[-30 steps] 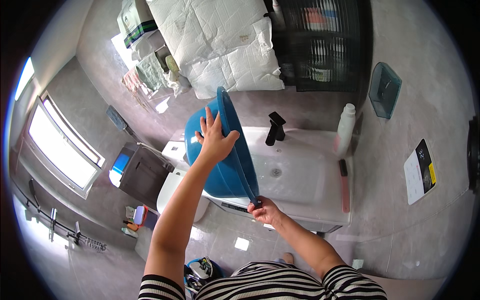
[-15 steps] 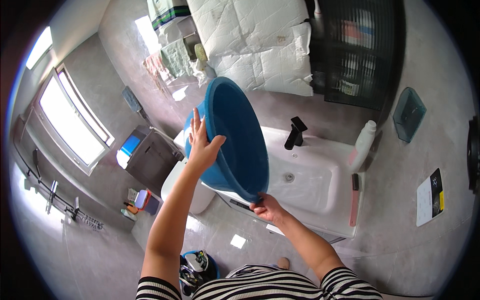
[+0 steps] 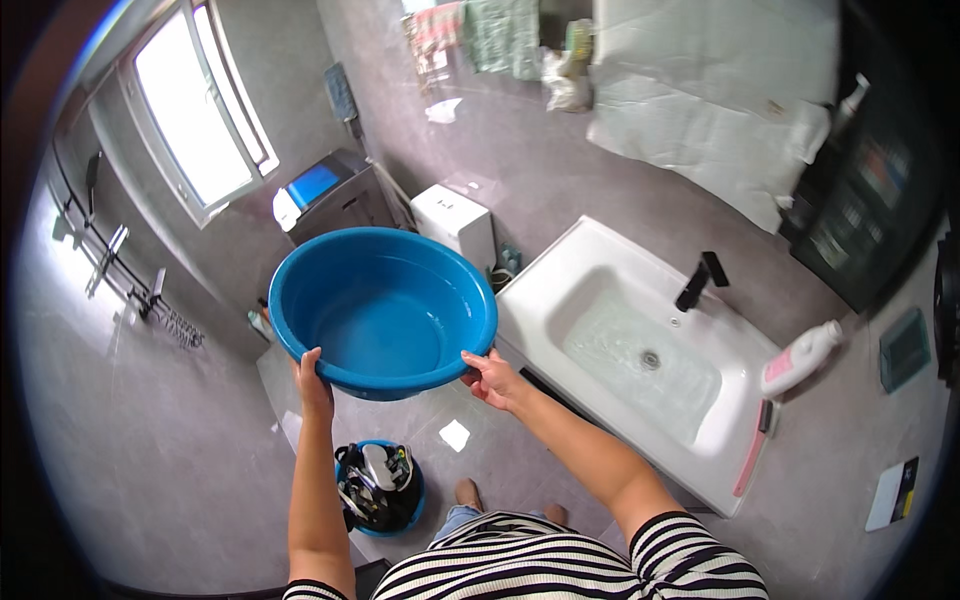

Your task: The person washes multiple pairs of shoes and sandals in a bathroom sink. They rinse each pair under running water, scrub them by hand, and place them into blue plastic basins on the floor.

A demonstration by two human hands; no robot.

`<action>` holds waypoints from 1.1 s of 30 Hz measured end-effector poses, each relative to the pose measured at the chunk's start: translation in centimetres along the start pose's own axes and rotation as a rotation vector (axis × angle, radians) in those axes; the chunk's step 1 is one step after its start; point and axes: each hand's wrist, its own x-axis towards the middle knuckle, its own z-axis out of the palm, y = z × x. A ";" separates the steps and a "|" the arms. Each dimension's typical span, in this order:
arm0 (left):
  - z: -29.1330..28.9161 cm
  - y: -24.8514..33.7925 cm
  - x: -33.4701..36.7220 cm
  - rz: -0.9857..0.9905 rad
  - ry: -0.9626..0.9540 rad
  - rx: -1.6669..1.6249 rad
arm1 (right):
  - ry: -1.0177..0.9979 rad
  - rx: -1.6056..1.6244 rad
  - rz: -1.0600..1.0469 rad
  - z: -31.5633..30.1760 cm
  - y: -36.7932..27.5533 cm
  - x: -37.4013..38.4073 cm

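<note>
A large blue plastic basin is held out in front of me, its open top facing up and toward me. A few wet glints show on its inner wall. My left hand grips the near-left rim, thumb over the edge. At the near-right rim, my right hand has its thumb on top and its fingers under the edge. The basin hangs over the floor, left of the white washbasin, where water covers the bottom around the drain.
A smaller blue tub full of dark items stands on the floor by my feet. On the washbasin are a black tap, a white bottle and a pink-handled brush. Behind the basin stand a white toilet and a grey washing machine.
The basin has swung left, away from the washbasin, and turned from tipped on its side to nearly level. My left hand has shifted from its outer side to the near rim. My view has turned left.
</note>
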 end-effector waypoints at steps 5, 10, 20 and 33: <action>-12.0 -7.9 2.8 -0.241 0.120 0.269 | 0.121 -0.041 0.187 2.9 6.7 9.5; -18.8 -18.2 2.7 -1.035 0.191 0.110 | 0.425 -0.173 0.311 0.6 14.0 17.3; -23.3 -44.2 -2.7 -1.350 0.345 0.016 | 0.682 -0.337 0.462 -12.0 27.3 29.1; -28.8 -62.5 -1.2 -1.295 0.463 0.034 | 0.660 -0.211 0.479 -21.5 38.4 45.2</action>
